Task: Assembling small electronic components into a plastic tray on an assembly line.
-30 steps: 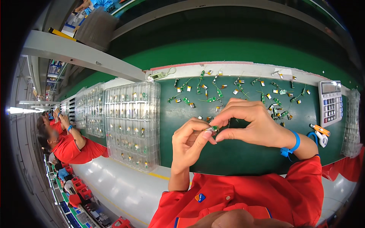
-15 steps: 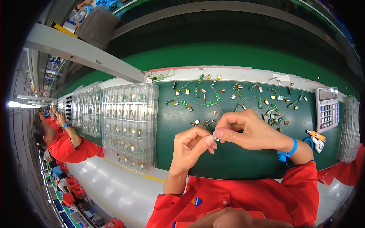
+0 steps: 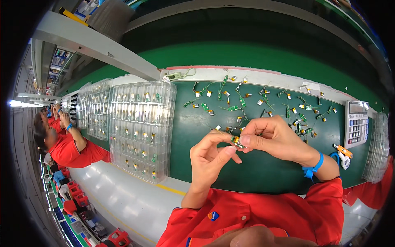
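Note:
A small green circuit board [image 3: 237, 141] with silvery and gold parts is pinched between the thumb and fingers of my right hand [image 3: 273, 139]. My left hand [image 3: 210, 158] is close beside it on the left. Its thumb stands apart from the index finger, whose tip reaches the board's left edge. A thin pale wire [image 3: 221, 131] stretches out above the left index finger. Beyond my hands, several loose circuit boards [image 3: 233, 108] with wires and small silver-and-gold battery cells [image 3: 260, 102] lie scattered over the dark green work mat [image 3: 193, 127].
Clear plastic trays [image 3: 142, 119] holding small parts stand at the left. On the right are a calculator [image 3: 357, 123], an orange-handled tool [image 3: 343, 151], a white roll-like object [image 3: 344, 161] and more stacked trays [image 3: 376, 144]. A small meter [image 3: 175, 76] rests on the back ledge. Another person [image 3: 78, 146] works farther left.
My left thumb has drawn away from the pinch. The circuit board has come into view at my right fingertips, turned upward. The whole view has shifted slightly.

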`<state>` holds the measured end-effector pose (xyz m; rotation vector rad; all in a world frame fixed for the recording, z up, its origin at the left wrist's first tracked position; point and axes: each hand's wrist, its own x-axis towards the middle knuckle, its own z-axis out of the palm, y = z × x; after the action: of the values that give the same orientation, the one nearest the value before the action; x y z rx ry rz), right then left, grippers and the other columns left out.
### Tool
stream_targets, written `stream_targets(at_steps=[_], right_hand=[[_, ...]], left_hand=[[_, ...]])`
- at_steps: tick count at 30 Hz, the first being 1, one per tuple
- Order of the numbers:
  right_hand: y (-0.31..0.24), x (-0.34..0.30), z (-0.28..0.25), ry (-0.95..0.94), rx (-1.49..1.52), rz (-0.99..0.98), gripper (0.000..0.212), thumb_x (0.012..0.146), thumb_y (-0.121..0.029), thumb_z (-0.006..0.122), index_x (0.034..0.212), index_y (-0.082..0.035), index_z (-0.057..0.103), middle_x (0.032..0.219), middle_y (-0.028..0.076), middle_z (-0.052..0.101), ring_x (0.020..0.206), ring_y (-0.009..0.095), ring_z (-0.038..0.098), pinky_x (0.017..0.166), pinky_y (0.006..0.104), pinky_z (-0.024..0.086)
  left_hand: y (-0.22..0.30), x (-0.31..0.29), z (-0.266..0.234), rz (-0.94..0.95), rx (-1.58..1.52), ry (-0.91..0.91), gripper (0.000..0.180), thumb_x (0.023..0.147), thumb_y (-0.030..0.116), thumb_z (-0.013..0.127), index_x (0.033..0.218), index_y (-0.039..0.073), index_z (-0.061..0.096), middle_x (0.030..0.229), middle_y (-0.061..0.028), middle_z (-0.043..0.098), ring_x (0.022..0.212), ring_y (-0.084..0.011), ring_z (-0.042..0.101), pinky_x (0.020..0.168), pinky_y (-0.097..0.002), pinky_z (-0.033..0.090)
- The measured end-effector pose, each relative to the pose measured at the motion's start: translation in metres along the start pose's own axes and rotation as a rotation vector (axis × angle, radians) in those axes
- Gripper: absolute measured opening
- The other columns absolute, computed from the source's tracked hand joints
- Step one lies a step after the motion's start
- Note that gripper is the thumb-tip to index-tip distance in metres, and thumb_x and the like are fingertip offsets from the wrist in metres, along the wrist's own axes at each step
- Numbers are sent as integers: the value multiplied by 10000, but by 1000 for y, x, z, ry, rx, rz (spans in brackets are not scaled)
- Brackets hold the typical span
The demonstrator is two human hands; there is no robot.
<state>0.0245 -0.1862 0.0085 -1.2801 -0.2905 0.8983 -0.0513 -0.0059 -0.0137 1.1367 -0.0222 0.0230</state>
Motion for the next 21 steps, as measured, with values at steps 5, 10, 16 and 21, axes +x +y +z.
stream_targets(at_steps=[5,10,16,21], right_hand=[[4,-1,0,-23,-76,-41,178,909,-145,626,915,31,642,835,71,662,781,124,647,716,252,539],[2,-4,7,32,-53,-40,148,874,-122,665,891,25,666,811,65,673,753,119,646,701,246,534],[6,-8,13,239,-562,-417,108,754,-58,749,831,-7,693,725,62,675,637,134,620,595,250,478],[7,-10,13,255,-660,-457,123,750,-94,725,854,-35,700,715,66,654,655,162,639,563,257,511]], left_hand=[[3,1,-4,3,68,8,148,849,-73,601,996,-84,598,978,-143,570,820,-199,625,568,-305,594],[3,-2,-1,24,128,45,132,850,-77,596,980,-85,611,978,-148,575,780,-188,629,561,-291,594],[7,-2,3,88,296,68,94,835,-65,630,926,-88,623,944,-144,590,759,-179,643,562,-258,593],[3,-4,8,104,283,87,102,828,-65,643,927,-85,627,926,-148,610,783,-181,652,601,-272,606]])
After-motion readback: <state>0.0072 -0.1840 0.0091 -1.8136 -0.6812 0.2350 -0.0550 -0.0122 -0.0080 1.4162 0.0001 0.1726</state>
